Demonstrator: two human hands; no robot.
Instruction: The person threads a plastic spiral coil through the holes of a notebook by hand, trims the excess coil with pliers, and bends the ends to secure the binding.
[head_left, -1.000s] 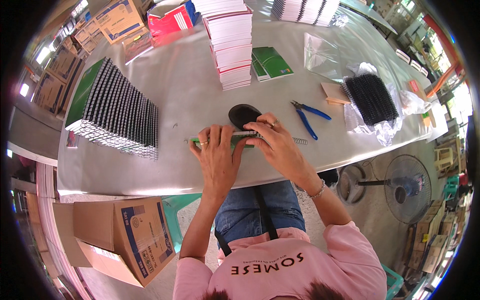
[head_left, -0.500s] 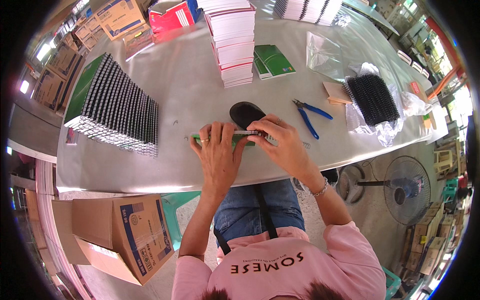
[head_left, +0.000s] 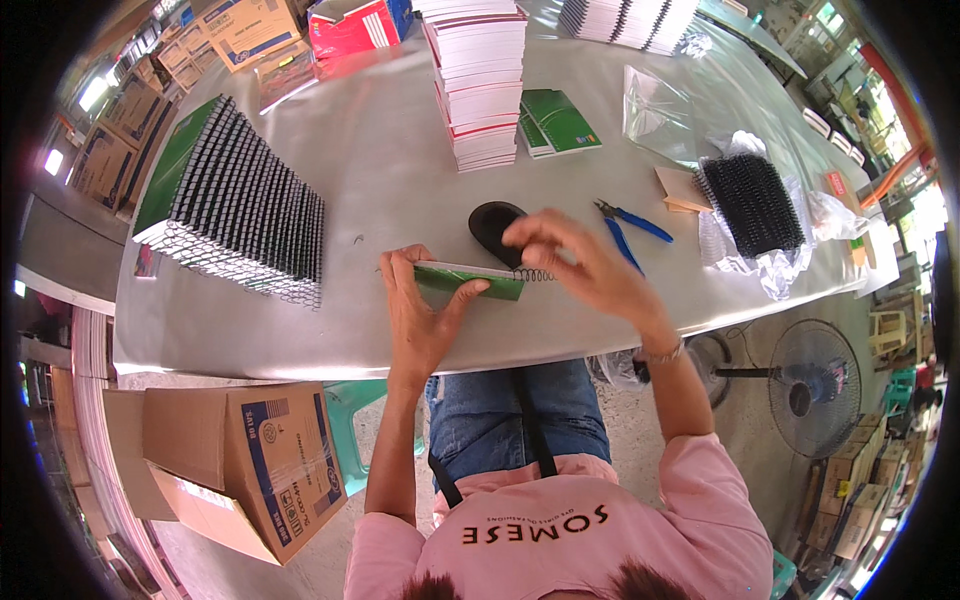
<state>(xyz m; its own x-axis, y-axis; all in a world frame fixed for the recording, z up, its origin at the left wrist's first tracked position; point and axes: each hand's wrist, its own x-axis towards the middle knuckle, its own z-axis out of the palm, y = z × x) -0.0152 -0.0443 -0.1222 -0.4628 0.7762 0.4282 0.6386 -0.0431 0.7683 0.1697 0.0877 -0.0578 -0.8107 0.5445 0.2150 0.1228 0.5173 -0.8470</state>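
Observation:
My left hand grips a green-covered notebook and stands it on edge near the table's front, thumb on the cover. A thin dark spiral coil sticks out from the notebook's right end. Over this coil my right hand is raised, slightly blurred, its loosely bent fingers apart from the thumb; no thing shows in its grasp. Just beyond the notebook lies a black oval object, partly behind my right fingers. Blue-handled cutting pliers lie to the right, one handle partly hidden by that hand.
Coil-bound green notebooks form a stack at left. A tall pile of white-paged books stands at the back beside flat green notebooks. Black coils rest on plastic at right. An open carton and a fan stand below.
My right hand has let go of the notebook's right end and lifted to the right. The notebook has tilted, showing more green cover, and the protruding coil shows more clearly.

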